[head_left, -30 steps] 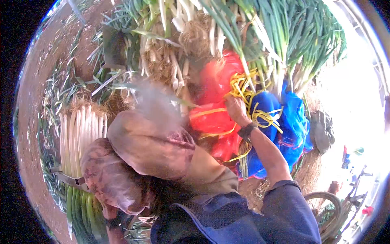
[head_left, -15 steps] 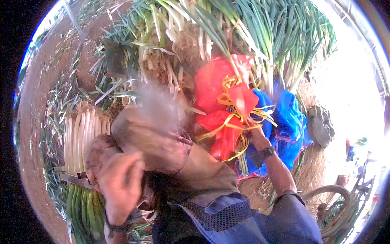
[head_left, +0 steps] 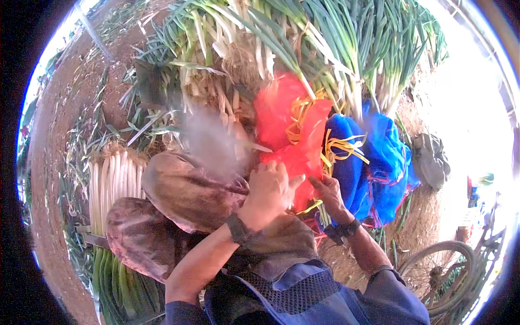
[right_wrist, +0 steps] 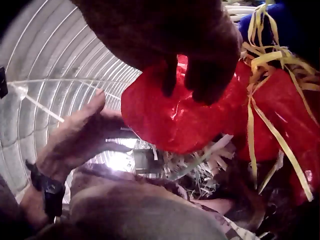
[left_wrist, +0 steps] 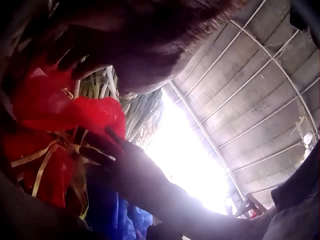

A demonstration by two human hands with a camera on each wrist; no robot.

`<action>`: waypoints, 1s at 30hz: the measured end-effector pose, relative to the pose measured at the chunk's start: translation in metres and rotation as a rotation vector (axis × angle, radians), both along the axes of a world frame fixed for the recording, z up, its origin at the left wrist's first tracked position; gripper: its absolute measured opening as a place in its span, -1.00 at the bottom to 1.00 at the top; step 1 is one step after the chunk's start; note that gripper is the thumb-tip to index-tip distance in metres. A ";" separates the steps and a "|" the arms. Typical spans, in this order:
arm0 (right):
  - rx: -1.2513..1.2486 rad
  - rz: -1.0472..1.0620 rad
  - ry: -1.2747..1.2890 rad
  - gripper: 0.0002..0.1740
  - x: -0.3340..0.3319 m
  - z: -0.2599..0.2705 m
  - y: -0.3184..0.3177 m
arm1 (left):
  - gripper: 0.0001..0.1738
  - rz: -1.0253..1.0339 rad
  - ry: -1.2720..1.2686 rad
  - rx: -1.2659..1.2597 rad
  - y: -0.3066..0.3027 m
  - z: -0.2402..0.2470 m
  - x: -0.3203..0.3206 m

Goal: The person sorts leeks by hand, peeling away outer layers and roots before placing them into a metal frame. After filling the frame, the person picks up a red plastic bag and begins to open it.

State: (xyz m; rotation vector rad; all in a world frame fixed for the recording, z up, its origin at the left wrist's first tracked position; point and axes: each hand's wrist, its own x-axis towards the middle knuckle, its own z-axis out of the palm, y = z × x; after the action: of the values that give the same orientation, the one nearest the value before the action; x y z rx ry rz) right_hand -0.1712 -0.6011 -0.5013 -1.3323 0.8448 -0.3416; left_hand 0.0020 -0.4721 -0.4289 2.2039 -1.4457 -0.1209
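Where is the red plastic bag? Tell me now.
Head view, centre: the red plastic bag lies left of the blue plastic bags, below the green onion pile, above the left hand and right hand.

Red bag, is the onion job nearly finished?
Not nearly. Done: one neat bundle of white-stalked green onions lies in a metal holder. In hand: the left hand and right hand hold the red mesh bag beside loose yellow plastic strips. Left: a big heap of green onions and blue mesh bags wait behind.
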 end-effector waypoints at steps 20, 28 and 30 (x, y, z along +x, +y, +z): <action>-0.311 0.077 0.005 -0.56 0.021 0.011 0.035 | -0.73 -0.007 0.588 -0.163 -0.011 -0.013 0.037; 0.525 0.021 -0.373 -0.15 0.022 0.014 -0.018 | -0.70 -0.075 1.166 -0.271 0.042 0.040 0.057; 0.716 0.062 -0.500 -0.14 0.028 0.027 -0.024 | -0.58 -0.093 1.040 -0.199 0.053 0.016 0.065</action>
State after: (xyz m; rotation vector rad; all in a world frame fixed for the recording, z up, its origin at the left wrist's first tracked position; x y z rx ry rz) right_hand -0.1435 -0.6251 -0.4746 -0.5623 0.4297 -0.2682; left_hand 0.0673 -0.4193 -0.4127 1.4855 -0.8849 -0.9459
